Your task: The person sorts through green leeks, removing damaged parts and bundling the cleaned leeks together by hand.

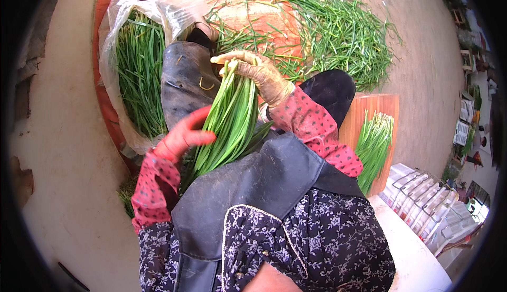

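Note:
A bunch of long green leafy stalks, like garlic chives (233, 113), hangs over the lap of a dark apron (253, 173). My right hand (259, 74), in a stained yellowish glove, grips the bunch at its pale upper end. On the bunch's left side is my left hand (186, 135) in a red glove, slightly blurred, its thumb and fingers apart, beside or lightly touching the leaves. Both forearms wear red patterned sleeve covers. At the right, a neat bundle of the same greens (374, 145) lies on a wooden board (348, 113).
An open clear plastic bag (109, 58) packed with greens stands at the left. A large heap of loose green trimmings (348, 38) lies beyond my knees, partly on an orange sheet (245, 10). White plastic containers (420, 204) stand at the lower right.

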`<state>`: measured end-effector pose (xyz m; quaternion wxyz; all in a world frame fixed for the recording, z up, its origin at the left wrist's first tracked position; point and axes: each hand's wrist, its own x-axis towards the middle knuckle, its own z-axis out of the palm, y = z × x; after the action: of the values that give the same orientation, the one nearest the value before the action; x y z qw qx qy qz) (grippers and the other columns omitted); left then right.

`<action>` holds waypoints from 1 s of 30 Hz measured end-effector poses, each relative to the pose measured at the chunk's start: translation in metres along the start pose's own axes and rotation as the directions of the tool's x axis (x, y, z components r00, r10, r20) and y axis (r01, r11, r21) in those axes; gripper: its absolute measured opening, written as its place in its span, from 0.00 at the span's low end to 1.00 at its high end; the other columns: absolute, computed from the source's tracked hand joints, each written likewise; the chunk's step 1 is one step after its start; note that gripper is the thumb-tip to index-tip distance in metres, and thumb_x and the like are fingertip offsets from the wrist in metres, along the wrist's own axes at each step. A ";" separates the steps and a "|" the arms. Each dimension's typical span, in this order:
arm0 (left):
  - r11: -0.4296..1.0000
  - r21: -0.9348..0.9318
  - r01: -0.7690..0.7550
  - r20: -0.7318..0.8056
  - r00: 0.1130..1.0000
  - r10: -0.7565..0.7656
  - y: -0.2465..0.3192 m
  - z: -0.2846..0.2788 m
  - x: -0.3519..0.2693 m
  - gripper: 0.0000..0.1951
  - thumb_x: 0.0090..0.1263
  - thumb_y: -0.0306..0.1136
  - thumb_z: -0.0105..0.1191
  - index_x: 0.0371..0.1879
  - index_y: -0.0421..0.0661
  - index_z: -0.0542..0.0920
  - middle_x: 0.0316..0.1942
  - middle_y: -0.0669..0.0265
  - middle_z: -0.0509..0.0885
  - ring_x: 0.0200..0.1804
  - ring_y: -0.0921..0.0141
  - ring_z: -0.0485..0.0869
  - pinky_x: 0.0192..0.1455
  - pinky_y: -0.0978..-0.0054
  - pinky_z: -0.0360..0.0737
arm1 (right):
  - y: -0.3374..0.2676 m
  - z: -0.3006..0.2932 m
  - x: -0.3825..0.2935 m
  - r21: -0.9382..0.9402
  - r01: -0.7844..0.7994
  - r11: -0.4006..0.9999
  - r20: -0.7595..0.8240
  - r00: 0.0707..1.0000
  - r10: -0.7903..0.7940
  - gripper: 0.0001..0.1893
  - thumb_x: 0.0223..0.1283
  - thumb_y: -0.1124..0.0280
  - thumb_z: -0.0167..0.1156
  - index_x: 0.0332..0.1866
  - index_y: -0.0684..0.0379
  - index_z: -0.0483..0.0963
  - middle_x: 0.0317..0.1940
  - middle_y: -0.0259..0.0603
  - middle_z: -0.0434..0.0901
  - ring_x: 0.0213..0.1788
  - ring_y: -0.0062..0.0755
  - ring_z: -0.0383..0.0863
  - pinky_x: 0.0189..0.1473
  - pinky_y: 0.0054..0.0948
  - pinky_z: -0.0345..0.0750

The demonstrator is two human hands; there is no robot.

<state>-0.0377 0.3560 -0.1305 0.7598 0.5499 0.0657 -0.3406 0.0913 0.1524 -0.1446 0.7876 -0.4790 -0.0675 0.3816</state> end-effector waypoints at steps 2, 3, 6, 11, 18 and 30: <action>0.990 -0.036 -0.138 0.013 0.990 0.138 0.012 -0.014 0.020 0.46 0.59 0.55 0.61 0.71 0.38 0.59 0.65 0.60 0.72 0.67 0.67 0.69 0.70 0.67 0.61 | 0.001 0.009 -0.001 -0.014 0.013 1.000 0.030 0.999 -0.013 0.21 0.63 0.57 0.60 0.54 0.60 0.78 0.42 0.35 0.81 0.46 0.23 0.78 0.53 0.27 0.75; 0.982 -0.046 -0.182 0.046 0.982 0.184 0.018 -0.020 0.034 0.47 0.59 0.57 0.60 0.71 0.37 0.57 0.66 0.59 0.71 0.68 0.66 0.68 0.70 0.67 0.61 | 0.005 0.009 0.002 -0.010 0.040 0.999 0.069 0.997 -0.040 0.21 0.63 0.56 0.59 0.55 0.60 0.77 0.41 0.35 0.80 0.45 0.22 0.78 0.53 0.26 0.74; 0.991 -0.127 -0.043 0.071 0.996 0.053 0.018 -0.010 0.070 0.42 0.57 0.53 0.62 0.65 0.38 0.65 0.56 0.57 0.79 0.56 0.66 0.78 0.62 0.69 0.72 | 0.003 0.010 0.008 -0.216 0.276 0.936 0.075 0.961 -0.266 0.26 0.64 0.49 0.58 0.56 0.60 0.76 0.43 0.38 0.81 0.47 0.23 0.78 0.53 0.25 0.73; 0.938 -0.320 0.136 0.092 0.989 -0.113 0.038 0.010 0.078 0.35 0.59 0.48 0.62 0.60 0.38 0.70 0.49 0.57 0.82 0.47 0.66 0.84 0.54 0.70 0.79 | 0.012 0.007 0.000 0.212 0.315 0.925 -0.166 0.945 -0.283 0.34 0.65 0.41 0.53 0.60 0.63 0.72 0.45 0.38 0.81 0.46 0.24 0.79 0.51 0.24 0.76; 0.959 -0.275 0.072 0.226 0.974 -0.009 0.026 0.003 0.087 0.28 0.61 0.43 0.61 0.57 0.40 0.74 0.45 0.62 0.83 0.45 0.70 0.83 0.52 0.72 0.79 | 0.002 -0.009 0.006 -0.655 0.446 0.610 0.049 0.830 -0.556 0.31 0.68 0.43 0.49 0.62 0.60 0.71 0.42 0.41 0.82 0.47 0.27 0.80 0.51 0.26 0.75; 0.993 -0.070 0.097 0.083 0.992 -0.091 0.055 0.004 0.091 0.22 0.55 0.38 0.64 0.48 0.41 0.79 0.31 0.63 0.84 0.34 0.70 0.83 0.40 0.73 0.80 | 0.040 -0.099 -0.047 -0.952 -0.048 0.303 0.037 0.962 0.270 0.31 0.57 0.48 0.56 0.62 0.57 0.70 0.52 0.52 0.79 0.56 0.50 0.77 0.58 0.41 0.72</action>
<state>0.0627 0.3212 -0.1287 0.7648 0.5036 0.0737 -0.3951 0.0831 0.0614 -0.2172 0.3082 -0.8125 -0.3037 0.3906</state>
